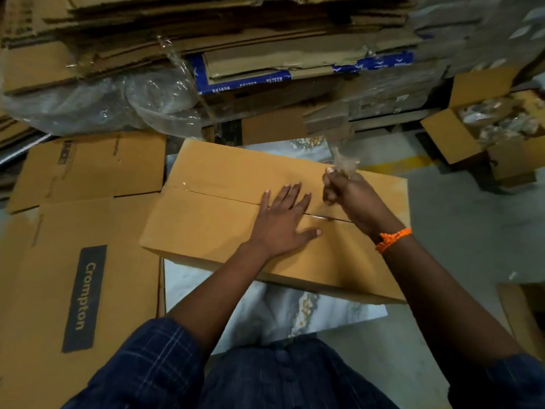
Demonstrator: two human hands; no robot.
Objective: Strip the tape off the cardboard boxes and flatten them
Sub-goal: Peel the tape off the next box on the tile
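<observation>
A closed brown cardboard box (224, 196) lies in front of me on a marble-patterned surface, its top seam running left to right. My left hand (283, 219) presses flat on the box top across the seam, fingers spread. My right hand (345, 190), with an orange thread at the wrist, grips a strip of clear tape (343, 163) that rises blurred from the fist above the box's far right part. A short remnant of tape (184, 185) shines on the seam at the left.
Flattened Crompton cartons (82, 261) lie to the left. A tall stack of flat cardboard (236, 33) and clear plastic wrap (118, 101) fills the back. An open box (486, 128) with wrapped items sits at the right on the grey floor.
</observation>
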